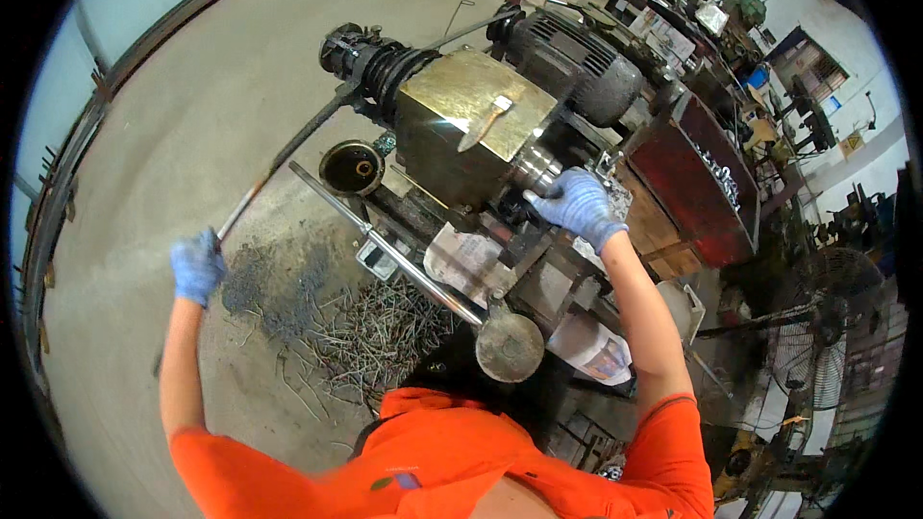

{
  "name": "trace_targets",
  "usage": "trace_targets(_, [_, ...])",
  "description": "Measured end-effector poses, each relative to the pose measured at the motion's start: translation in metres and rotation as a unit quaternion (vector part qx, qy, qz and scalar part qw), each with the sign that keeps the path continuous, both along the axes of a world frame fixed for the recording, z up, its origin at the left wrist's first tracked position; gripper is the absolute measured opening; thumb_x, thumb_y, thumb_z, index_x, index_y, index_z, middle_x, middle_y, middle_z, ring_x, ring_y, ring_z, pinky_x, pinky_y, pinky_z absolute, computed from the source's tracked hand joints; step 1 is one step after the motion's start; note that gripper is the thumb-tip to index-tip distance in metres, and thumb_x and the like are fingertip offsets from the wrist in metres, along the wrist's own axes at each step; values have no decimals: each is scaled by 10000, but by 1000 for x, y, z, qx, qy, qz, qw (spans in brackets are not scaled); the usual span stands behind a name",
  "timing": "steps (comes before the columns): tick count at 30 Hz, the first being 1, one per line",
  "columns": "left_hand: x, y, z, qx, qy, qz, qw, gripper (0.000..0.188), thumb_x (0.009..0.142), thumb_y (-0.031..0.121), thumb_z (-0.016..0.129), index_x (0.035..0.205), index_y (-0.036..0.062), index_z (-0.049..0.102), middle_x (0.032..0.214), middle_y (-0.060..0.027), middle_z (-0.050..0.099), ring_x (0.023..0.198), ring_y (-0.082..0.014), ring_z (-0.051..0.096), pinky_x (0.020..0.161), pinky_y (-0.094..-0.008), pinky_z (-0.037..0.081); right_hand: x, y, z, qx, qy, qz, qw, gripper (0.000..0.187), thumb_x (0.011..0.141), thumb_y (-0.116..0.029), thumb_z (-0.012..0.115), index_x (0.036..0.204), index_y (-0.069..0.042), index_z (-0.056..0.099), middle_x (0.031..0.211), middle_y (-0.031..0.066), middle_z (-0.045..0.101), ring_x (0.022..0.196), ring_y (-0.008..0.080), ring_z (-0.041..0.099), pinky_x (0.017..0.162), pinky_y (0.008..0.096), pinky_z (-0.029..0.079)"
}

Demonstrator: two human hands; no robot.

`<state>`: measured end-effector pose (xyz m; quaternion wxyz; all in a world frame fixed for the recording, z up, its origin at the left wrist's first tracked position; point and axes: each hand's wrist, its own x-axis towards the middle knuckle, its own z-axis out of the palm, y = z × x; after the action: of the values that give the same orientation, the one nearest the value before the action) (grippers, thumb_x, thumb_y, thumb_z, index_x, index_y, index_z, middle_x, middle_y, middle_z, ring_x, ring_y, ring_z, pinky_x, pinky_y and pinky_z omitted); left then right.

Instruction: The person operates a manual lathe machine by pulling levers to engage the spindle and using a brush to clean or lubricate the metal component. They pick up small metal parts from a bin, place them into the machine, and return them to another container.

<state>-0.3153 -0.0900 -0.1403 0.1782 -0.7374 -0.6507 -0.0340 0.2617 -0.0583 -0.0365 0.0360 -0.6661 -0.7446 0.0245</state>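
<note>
My left hand [197, 267], in a blue-white knit glove, is closed round the low end of a long metal lever [274, 165]. This lever slopes up to the dark round collar [389, 77] at the far end of a lathe-like machine's headstock [461, 101]. On the headstock's oily, yellowish top lies a brush [488, 123] with a pale handle. My right hand [577, 207], gloved alike, is at the shiny round spindle nose [535, 169], its thumb towards the metal and its fingers bent down. What its fingers close on is hidden behind the glove.
A bare metal rod [385, 245] slants in front of the machine, near a round plate [510, 346]. Thin metal pieces [375, 336] and dark shavings are heaped on the floor. A motor [577, 67] sits behind; a dark red bin [692, 178] with metal parts stands right, beyond it a fan [817, 356].
</note>
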Motion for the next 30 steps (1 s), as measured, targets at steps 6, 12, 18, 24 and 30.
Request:
trace_targets(6, [-45,69,15,12,125,-7,992,129,763,116,551,887,79,554,636,-103,604,596,-273,607,571,-401,444,-7,-3,11,-26,26,-35,999,466,701,-491,652,691,-26,683,644,175,618,633,324,608,652,383,488])
trace_targets(12, [-19,83,6,4,-49,59,997,237,780,251,588,975,126,638,852,-120,646,763,-293,623,683,-394,481,14,-18,7,38,114,7,993,369,744,-459,633,743,-97,709,739,122,656,775,305,602,811,391,439])
trace_targets(18, [123,65,-96,-23,-448,33,893,255,838,237,579,980,33,635,865,-182,644,768,-345,610,684,-389,473,54,-102,51,265,168,-15,950,201,701,-275,705,708,-75,685,851,85,658,885,276,581,826,374,427])
trace_targets(24, [235,43,-177,-301,-141,-34,943,424,740,452,640,926,72,661,931,-156,656,905,-340,619,795,-416,490,125,-214,41,203,84,-178,959,210,701,-248,716,716,-42,679,864,118,661,858,284,603,797,358,454])
trace_targets(30, [196,119,-202,-234,-35,-193,952,248,773,312,539,894,139,668,916,-118,662,819,-278,635,690,-395,496,201,-307,-13,220,94,-293,926,164,675,-150,756,748,-21,685,755,135,667,689,245,638,660,316,497])
